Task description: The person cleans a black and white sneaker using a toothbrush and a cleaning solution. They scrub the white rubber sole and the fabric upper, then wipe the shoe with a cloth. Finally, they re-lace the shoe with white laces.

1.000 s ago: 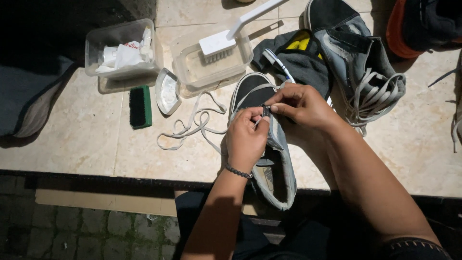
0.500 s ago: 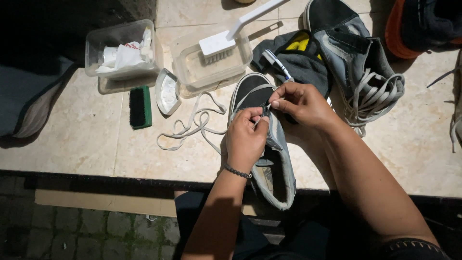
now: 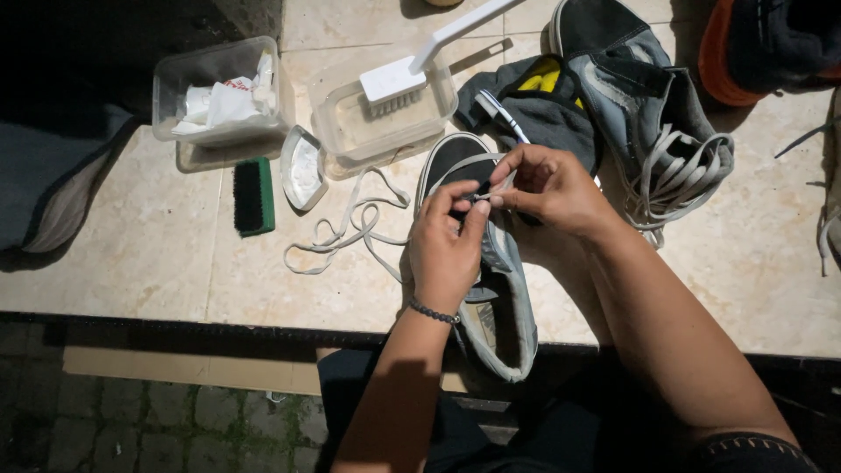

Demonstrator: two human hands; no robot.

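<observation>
A grey sneaker (image 3: 499, 315) with a black toe cap lies on the beige tiled ledge (image 3: 158, 263), toe pointing away from me. My left hand (image 3: 445, 250), with a beaded bracelet at the wrist, rests on the shoe's front and pinches the white shoelace (image 3: 350, 228) near the eyelets. My right hand (image 3: 547, 188) meets it from the right and pinches the same lace end between thumb and fingers. The rest of the lace trails in loops to the left of the shoe.
A second grey sneaker (image 3: 648, 114) with a laced front lies at the back right on a dark cloth (image 3: 534, 101). Behind the shoe stand a clear tub (image 3: 385, 118) holding a white brush, another tub (image 3: 219, 92) of white cloths, a green brush (image 3: 254, 194) and a small dish (image 3: 302, 168).
Both hands stay at the shoe's eyelets. The right hand has shifted slightly, drawing the lace end tighter toward the left fingers.
</observation>
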